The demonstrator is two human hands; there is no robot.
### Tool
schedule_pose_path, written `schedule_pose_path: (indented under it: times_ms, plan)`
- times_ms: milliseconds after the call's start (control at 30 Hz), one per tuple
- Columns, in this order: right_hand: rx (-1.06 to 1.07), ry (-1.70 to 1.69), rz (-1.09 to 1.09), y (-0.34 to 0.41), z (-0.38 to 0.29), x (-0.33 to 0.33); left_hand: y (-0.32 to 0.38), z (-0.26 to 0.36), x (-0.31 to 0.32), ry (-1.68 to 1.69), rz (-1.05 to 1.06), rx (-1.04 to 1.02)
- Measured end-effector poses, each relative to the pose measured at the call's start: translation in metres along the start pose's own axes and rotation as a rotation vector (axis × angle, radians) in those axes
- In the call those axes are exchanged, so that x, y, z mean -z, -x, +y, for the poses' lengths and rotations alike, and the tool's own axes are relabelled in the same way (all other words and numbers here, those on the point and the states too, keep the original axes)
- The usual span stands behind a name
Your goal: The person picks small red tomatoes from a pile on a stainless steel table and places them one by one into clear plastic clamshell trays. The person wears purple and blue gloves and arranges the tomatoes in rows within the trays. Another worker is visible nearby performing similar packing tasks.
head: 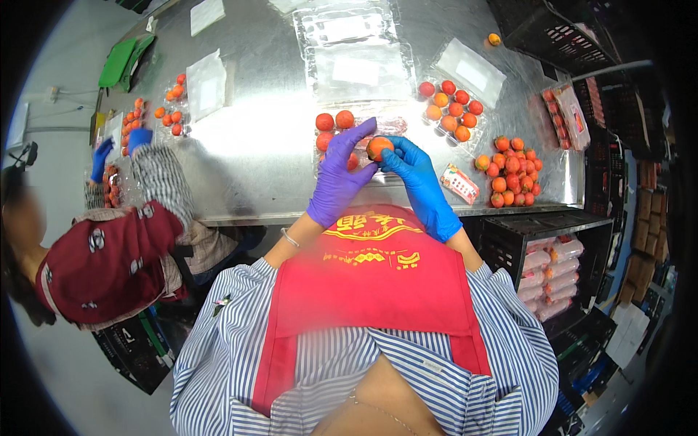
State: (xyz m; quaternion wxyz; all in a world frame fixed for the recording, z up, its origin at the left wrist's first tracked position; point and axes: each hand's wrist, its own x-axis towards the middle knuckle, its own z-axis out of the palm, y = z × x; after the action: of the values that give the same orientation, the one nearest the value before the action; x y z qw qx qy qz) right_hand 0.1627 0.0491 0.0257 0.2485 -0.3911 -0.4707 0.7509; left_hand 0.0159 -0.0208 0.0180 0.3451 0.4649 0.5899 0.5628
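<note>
My right hand [417, 171], in a blue glove, pinches an orange-red tomato [378, 147] between thumb and fingers above the steel table. My left hand [341, 174], gloved in purple, curves beside that tomato with thumb and fingers apart. Whether its thumb touches the fruit, I cannot tell. Under and behind both hands lies a clear plastic tray [390, 126]. Several red tomatoes [325, 122] sit in its left part, some hidden by my left hand. The tray's right part shows bare plastic.
Loose tomatoes [512, 171] are piled at right, beside a printed card [459, 184]. Another filled tray [452, 111] stands behind them. Stacked clear clamshells [354, 60] lie ahead. A co-worker [109, 256] works at left. Black crates [545, 223] flank the table's right side.
</note>
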Motion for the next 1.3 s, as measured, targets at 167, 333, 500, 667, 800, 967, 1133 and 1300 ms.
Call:
schedule_pose_path:
  times_ms: [167, 333, 500, 667, 800, 967, 1133, 1300]
  plan:
    - [0.18, 0.194, 0.041, -0.001, 0.006, 0.007, 0.003, -0.017, 0.009, 0.27, 0.04, 0.232]
    - [0.349, 0.386, 0.015, 0.001, 0.012, 0.011, 0.003, -0.019, 0.016, 0.397, -0.182, 0.432]
    - [0.346, 0.309, -0.072, 0.005, 0.007, 0.015, 0.004, -0.015, 0.018, 0.512, -0.245, 0.5]
    - [0.165, 0.068, -0.03, 0.008, 0.005, 0.02, 0.007, -0.006, 0.01, 0.411, -0.177, 0.376]
    - [0.047, 0.011, -0.017, 0.008, 0.002, 0.025, 0.01, -0.016, 0.008, 0.297, -0.138, 0.302]
    - [0.085, 0.134, 0.04, 0.008, 0.006, 0.019, 0.011, -0.022, 0.005, 0.144, -0.12, 0.125]
    - [0.209, 0.201, 0.017, 0.004, 0.01, 0.023, 0.009, -0.021, 0.003, 0.086, -0.081, 0.112]
    - [0.25, 0.259, 0.258, -0.025, 0.018, 0.064, 0.008, -0.018, 0.009, 0.082, 0.059, 0.263]
